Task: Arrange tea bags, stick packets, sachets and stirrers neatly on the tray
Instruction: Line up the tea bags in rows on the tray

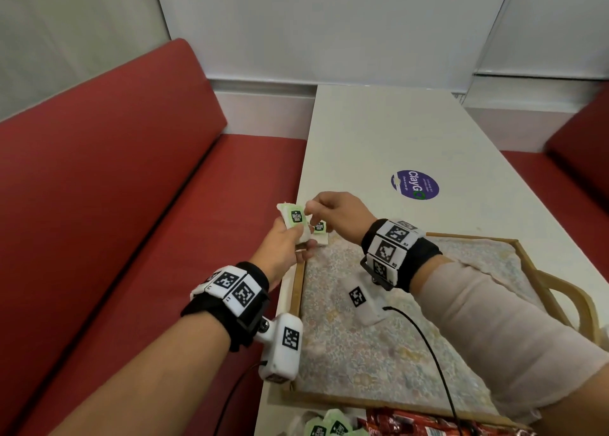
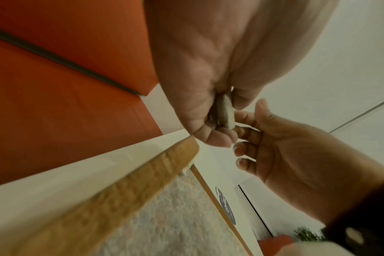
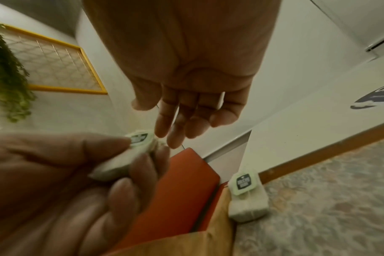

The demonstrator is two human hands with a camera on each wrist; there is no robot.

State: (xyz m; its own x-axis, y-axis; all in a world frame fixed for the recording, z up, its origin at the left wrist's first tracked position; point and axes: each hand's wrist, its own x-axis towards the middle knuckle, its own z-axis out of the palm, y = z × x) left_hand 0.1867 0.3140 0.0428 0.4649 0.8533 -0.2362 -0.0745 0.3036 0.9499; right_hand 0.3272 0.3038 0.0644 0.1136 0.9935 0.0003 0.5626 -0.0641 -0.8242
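A long white rectangular table (image 1: 412, 139) stands between red upholstered benches (image 1: 115, 188). On its near end lies a wooden-rimmed rectangular tray with a pale floral-patterned base (image 1: 379, 336). At the bottom edge of the head view, in front of the tray, lies a heap of red stick packets (image 1: 412, 425) beside a heap of loose green-tagged tea bags (image 1: 326, 427). A round purple sticker (image 1: 416, 185) sits on the table beyond the tray.

The left hand (image 1: 283, 247) hovers over the tray's far left corner, its thumb and curled fingers clamped round a small stack of white tea bags with green labels (image 1: 295, 219). The right hand (image 1: 339, 215) reaches in from the right, its fingers (image 3: 171, 124) loosely extended and only slightly bent, their tips just at the top of that stack; whether they actually pinch a bag cannot be told. One white tea bag with a green tag (image 3: 247, 195) already rests inside the tray's far left corner, against the rim, just below both hands.
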